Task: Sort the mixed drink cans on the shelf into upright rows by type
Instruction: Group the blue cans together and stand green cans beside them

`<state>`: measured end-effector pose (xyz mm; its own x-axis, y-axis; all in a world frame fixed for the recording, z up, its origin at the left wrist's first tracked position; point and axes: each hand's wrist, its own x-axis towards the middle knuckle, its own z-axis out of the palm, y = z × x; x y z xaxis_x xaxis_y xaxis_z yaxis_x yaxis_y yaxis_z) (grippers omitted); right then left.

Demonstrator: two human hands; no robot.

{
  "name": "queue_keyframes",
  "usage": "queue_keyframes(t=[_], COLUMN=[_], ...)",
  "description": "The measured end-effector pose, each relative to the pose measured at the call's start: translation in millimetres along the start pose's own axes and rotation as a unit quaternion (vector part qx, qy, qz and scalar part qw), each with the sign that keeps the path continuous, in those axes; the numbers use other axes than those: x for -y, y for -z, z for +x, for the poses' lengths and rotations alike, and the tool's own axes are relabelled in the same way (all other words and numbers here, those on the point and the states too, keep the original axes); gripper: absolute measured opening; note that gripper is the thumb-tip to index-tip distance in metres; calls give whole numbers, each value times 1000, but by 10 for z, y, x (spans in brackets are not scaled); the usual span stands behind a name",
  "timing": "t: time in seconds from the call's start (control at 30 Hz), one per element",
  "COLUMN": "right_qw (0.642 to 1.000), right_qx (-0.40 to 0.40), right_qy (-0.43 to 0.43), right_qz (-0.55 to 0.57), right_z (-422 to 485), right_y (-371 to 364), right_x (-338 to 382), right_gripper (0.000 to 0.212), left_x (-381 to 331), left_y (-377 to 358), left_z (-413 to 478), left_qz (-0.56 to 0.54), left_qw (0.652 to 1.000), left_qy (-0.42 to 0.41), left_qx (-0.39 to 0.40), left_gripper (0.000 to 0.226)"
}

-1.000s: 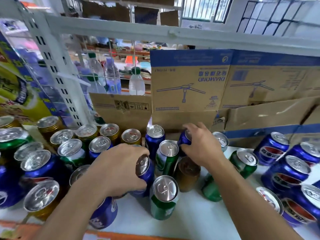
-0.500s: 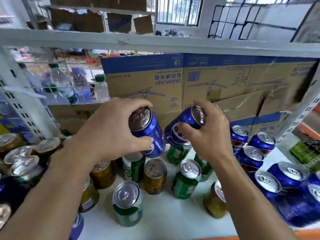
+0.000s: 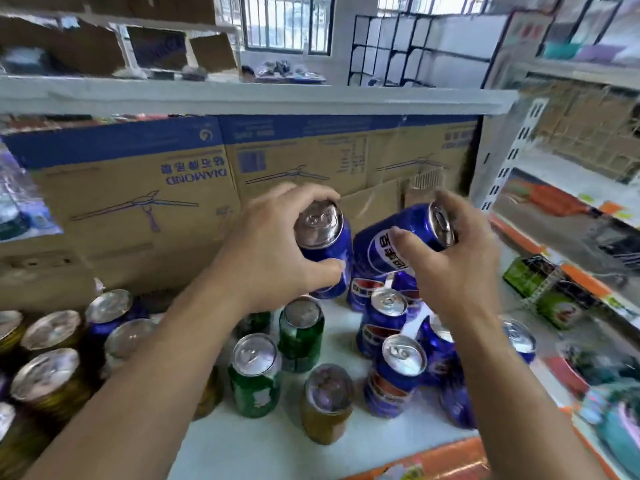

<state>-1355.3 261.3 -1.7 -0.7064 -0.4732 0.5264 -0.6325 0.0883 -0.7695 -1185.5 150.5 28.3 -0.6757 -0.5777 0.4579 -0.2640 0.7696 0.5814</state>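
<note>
1. Head view, entry one: left hand (image 3: 273, 247), fingers and thumb curled round a blue can (image 3: 325, 251). I see it held clear of the shelf (image 3: 263, 445), near upright, with its top facing me.
2. Right hand (image 3: 453, 268), fingers and thumb pinching a second blue can (image 3: 391, 247) near its top end. It is tilted, top toward 2 o'clock. It sits close beside the first; I cannot tell whether they touch.
3. Standing blue cans (image 3: 398, 368), at 4 o'clock from frame centre, below both lifted cans. I judge this group to be the destination, since the type matches.
4. Green cans (image 3: 254, 379), at 6 o'clock, upright. An amber can (image 3: 327, 407) stands just beside them, so I count this patch as unsorted.
5. Gold cans (image 3: 52, 386), at 8 o'clock, upright and bunched, with a stray blue can (image 3: 104, 327) among them.
6. Cardboard boxes (image 3: 131, 209), at 10 o'clock, lining the back. I take them as the backstop for the rows.
</note>
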Motion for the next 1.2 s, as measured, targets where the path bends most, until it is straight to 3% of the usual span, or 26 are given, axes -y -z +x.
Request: queue_keyframes(t=[0.17, 0.33, 0.6, 0.77, 1.0, 1.2], right_qw=[998, 991, 983, 966, 930, 906], right_qx=[-20, 19, 69, 168, 272, 360], right_qy=[-27, -56, -122, -128, -100, -58], right_qz=[-61, -121, -116, -152, -228, -218], right_z=[285, 479, 727, 754, 757, 894], right_y=[516, 869, 1074, 1001, 768, 664], right_x=[-500, -998, -1545, -1776, -1990, -1997], right_gripper=[65, 64, 58, 52, 67, 59], left_x=[-390, -679, -791, -742, -657, -598], left_y=[-557, -1153, -1812, -2060, -2288, -2329], left_z=[384, 685, 1008, 1045, 948, 912], left_qz=[-26, -33, 41, 156, 245, 236], left_qw=[998, 993, 981, 947, 902, 904], left_qy=[-30, -53, -43, -40, -36, -20], left_qx=[59, 101, 184, 276, 353, 355], left_gripper=[62, 62, 60, 57, 63, 46])
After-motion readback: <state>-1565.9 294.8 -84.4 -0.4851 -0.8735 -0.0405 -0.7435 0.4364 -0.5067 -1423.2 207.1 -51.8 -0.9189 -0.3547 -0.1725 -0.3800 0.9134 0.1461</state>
